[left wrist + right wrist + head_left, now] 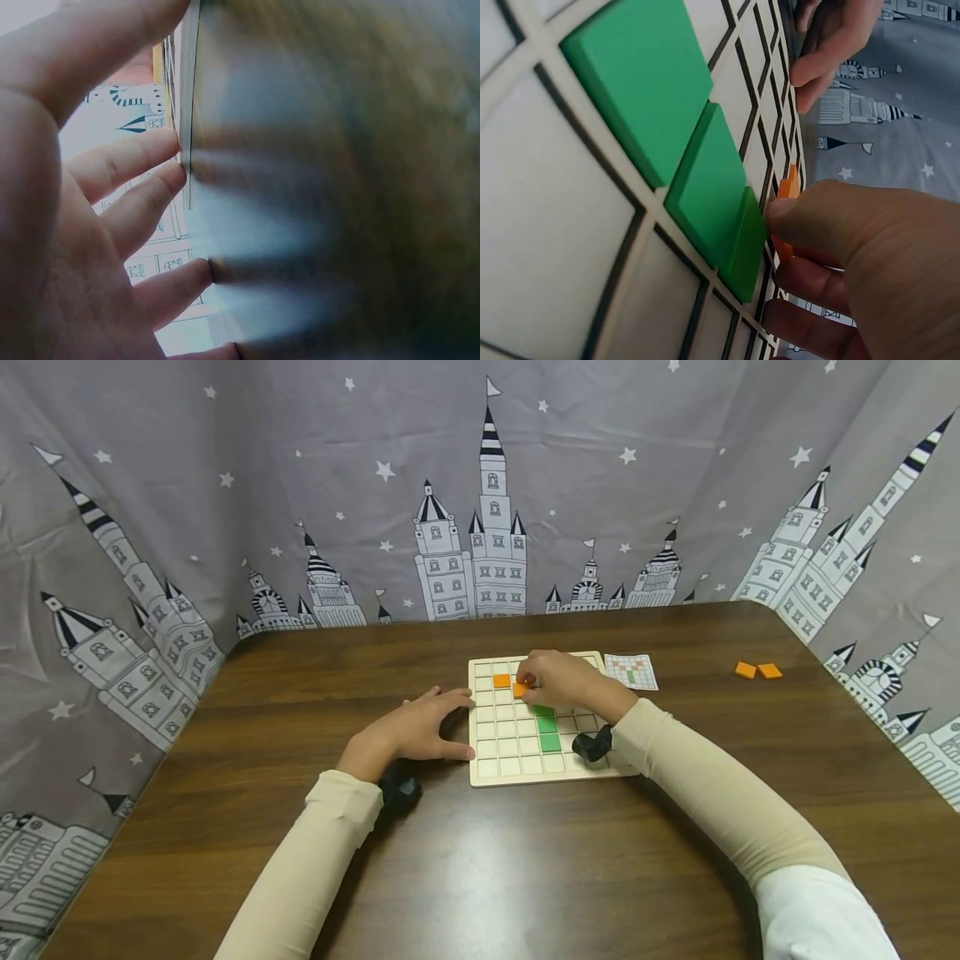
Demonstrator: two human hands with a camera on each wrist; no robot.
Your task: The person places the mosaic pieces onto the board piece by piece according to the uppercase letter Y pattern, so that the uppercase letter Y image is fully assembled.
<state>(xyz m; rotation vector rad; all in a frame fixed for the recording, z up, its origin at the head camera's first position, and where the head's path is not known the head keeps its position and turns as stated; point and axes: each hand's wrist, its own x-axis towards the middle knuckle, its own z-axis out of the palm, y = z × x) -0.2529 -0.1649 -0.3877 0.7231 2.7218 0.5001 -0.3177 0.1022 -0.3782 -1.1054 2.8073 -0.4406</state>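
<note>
A pale wooden grid board (486, 768) lies on the table. My right hand (564, 681) is over its upper part, pinching an orange square tile (519, 691) between thumb and fingers at the grid. Just left of that tile, another orange tile (501, 681) sits in a cell. Below the right hand, several green tiles (641, 82) run in a column, flat in their cells. At the board's left edge rests my left hand (408, 727), thumb and fingers spread and touching the rim. The left wrist view shows those fingers (142, 199) extended along the edge.
A small printed card (632, 672) with a coloured grid pattern lies by the board's upper right corner. Two loose orange tiles (769, 671) lie farther right on the brown wooden table (465, 877). Behind hangs a grey curtain (300, 460) with castles and stars.
</note>
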